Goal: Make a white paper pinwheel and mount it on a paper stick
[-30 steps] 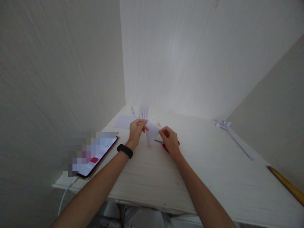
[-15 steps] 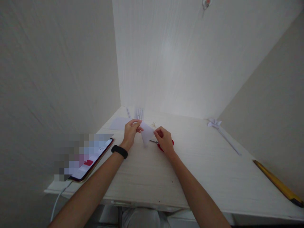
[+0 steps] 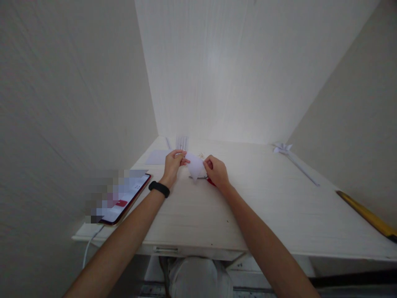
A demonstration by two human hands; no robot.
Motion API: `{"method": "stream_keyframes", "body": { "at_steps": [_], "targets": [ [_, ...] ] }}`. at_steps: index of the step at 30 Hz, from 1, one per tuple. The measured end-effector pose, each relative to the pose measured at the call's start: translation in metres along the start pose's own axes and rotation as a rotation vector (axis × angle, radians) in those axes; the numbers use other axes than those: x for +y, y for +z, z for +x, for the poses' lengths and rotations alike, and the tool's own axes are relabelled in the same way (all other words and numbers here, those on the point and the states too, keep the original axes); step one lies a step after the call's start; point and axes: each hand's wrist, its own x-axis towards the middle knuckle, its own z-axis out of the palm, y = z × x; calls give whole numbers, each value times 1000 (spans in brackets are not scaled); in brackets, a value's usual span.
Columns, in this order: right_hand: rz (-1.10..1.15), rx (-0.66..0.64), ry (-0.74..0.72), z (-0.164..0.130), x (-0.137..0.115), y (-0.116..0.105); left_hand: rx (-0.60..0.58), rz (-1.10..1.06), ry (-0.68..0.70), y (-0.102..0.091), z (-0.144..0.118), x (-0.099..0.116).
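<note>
Left hand (image 3: 174, 167) and right hand (image 3: 216, 171), fingertips pinched together, grip separate corners of white paper sheet (image 3: 194, 164) over red-handled scissors (image 3: 211, 182), presumably keeping the limp sheet spread.

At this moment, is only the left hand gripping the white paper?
No, the left hand pinches one side of the white paper and the right hand pinches another.

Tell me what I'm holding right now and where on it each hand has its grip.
A piece of white paper: left hand at its upper left corner, right hand at its right side.
</note>
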Motion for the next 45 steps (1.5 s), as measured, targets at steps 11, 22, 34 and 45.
{"method": "stream_keyframes", "body": {
  "at_steps": [11,22,34,45],
  "targets": [
    [-21,132,-32,-5,3,-4,-177,173,-21,4,-7,-9],
    [171,278,52,-2,6,-1,-221,221,35,6,-12,-17],
    [138,255,-5,-3,2,-4,-166,263,87,7,-12,-13],
    [180,321,5,-1,3,-4,-245,287,73,8,-12,-16]
  ]
}}
